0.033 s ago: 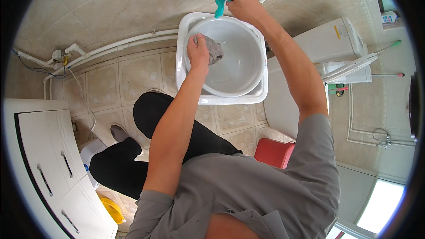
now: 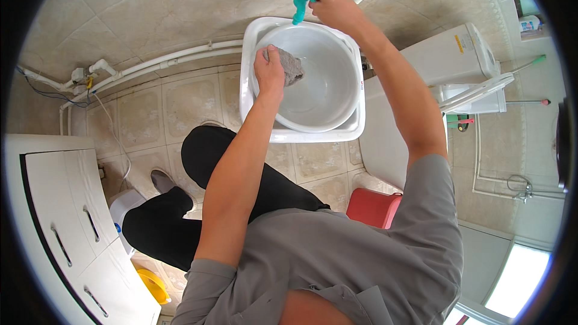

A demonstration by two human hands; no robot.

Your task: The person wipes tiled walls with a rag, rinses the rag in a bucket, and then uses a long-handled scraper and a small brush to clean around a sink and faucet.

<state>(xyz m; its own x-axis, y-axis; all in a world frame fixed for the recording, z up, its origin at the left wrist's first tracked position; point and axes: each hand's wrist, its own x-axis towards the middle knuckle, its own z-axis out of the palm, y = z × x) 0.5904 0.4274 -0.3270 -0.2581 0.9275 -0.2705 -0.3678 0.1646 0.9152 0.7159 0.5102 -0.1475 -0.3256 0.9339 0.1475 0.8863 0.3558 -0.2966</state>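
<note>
A bunched grey cloth [image 2: 291, 68] is gripped in my left hand [image 2: 269, 73], over the left side of a round white basin [image 2: 325, 93]. The basin sits inside a white square sink [image 2: 355, 133], and its inside looks wet or holds a little water. Above its far rim, a teal tap [image 2: 299, 5] comes out of the wall, spout pointing down. My right hand [image 2: 331, 5] has its fingers closed at the tap's right side, on the handle end. Whether water runs from the spout, I cannot make out.
To the right stands a white toilet [image 2: 445, 57] with its lid raised. A red bin [image 2: 372, 207] is on the floor by my right side. White pipes [image 2: 174, 57] run along the wall at left. A white drawer cabinet [image 2: 66, 204] and a yellow basin [image 2: 153, 286] are at lower left.
</note>
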